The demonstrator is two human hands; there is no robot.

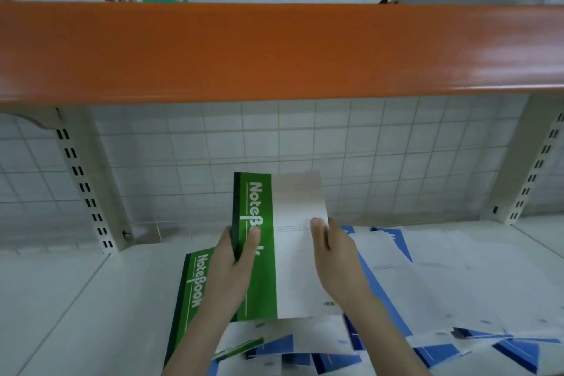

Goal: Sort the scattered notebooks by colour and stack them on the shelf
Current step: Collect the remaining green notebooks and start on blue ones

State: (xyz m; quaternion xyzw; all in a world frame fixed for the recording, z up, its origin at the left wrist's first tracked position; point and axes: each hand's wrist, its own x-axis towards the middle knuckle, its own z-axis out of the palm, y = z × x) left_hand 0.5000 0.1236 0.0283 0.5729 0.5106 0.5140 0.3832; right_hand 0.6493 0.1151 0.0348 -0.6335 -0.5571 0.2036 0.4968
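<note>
Green-and-white notebook (pixel 274 241) held upright over shelf (pixel 76 299), 6 o'clock. Left hand (pixel 235 265) pinches spine; right hand (pixel 335 256) clasps 3 o'clock edge. Light, floppy, probably slick cover; support both edges.

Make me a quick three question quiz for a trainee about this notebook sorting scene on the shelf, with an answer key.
1. True or false: both hands hold the raised green notebook.
2. Which colour are most notebooks scattered on the right? A red, B blue, C yellow.
3. Fill in: a second green notebook lies flat on the white ____.

Key:
1. True: the left hand grips its spine edge, the right hand its white edge.
2. B, the blue notebooks.
3. shelf.
</note>
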